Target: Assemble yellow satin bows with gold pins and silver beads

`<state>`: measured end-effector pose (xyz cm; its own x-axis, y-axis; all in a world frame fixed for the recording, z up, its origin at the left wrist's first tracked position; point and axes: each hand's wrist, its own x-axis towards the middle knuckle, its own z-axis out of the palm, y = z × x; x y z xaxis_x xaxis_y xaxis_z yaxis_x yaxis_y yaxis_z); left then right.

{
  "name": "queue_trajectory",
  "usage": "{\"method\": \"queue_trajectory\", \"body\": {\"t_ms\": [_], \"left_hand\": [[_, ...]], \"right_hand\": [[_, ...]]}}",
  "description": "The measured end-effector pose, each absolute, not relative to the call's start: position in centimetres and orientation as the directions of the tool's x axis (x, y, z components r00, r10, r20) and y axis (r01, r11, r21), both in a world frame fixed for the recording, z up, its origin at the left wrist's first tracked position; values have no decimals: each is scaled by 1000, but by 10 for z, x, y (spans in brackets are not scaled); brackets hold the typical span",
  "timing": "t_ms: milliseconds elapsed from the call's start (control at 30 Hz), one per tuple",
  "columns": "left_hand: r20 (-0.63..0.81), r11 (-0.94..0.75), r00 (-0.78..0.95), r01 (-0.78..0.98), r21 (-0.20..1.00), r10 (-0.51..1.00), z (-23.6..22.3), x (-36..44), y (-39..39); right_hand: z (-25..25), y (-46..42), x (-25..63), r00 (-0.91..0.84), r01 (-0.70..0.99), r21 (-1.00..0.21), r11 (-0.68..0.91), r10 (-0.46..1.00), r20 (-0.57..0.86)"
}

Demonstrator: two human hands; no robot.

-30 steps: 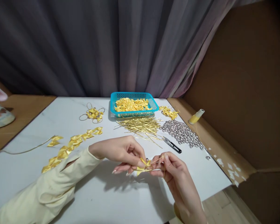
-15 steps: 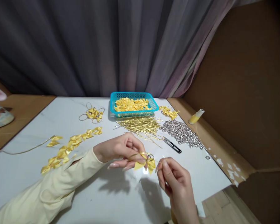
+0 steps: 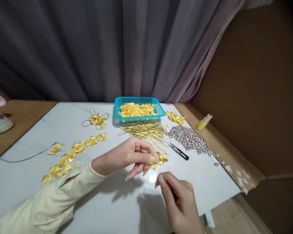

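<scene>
Above the middle of the table, my left hand (image 3: 134,156) pinches a yellow ribbon bow (image 3: 157,161) between thumb and fingers. A small silver bead (image 3: 158,153) sits at the bow's centre, and a gold cord loop lies against it, partly hidden by my thumb. Below and to the right, my right hand (image 3: 177,198) is closed in a pinch, apart from the bow. A faint thin line, like thread, runs from the bow down toward these fingertips. Black-handled thread snips (image 3: 179,151) lie on the table beyond my right hand.
At the back stands a blue basket (image 3: 115,112) of yellow bows, with gold cords (image 3: 146,130) before it. Silver beads (image 3: 189,138) and a thread spool (image 3: 204,122) are on the right. A row of bows (image 3: 72,152) and looped bows (image 3: 97,120) lie left.
My left hand has turned the bow and lifted it slightly, so the loop now shows edge-on. My right hand has moved left and down, to just below the bow.
</scene>
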<state>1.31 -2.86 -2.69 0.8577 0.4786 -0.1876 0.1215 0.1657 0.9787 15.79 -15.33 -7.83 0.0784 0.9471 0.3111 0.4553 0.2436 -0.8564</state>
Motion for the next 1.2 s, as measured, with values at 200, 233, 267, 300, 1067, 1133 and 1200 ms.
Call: {"method": "queue_trajectory", "body": {"t_ms": [200,233,267,300,1067,1133,1200], "left_hand": [[-208,-8,827,248,969,522,-19,13,-42],[-214,-34,826,270,962,521,-19,13,-43],[-220,-58,827,291,955,517,-19,13,-44],[-222,-86,829,308,948,513,-19,13,-45],[27,-771,879,401,495,475,-22,9,-53],[3,-777,882,413,475,470,-24,9,-52],[-15,-785,888,414,460,459,-27,8,-51]], "right_hand": [[-77,-150,162,191,284,-941,186,950,245],[-76,-149,165,235,218,-961,168,947,219],[-74,-149,167,277,143,-978,153,942,188],[-73,-148,171,310,60,-988,143,938,155],[-49,-122,202,-340,728,-582,362,928,151],[-50,-122,203,-413,782,-447,434,898,149],[-50,-121,204,-471,815,-303,493,870,147]]}}
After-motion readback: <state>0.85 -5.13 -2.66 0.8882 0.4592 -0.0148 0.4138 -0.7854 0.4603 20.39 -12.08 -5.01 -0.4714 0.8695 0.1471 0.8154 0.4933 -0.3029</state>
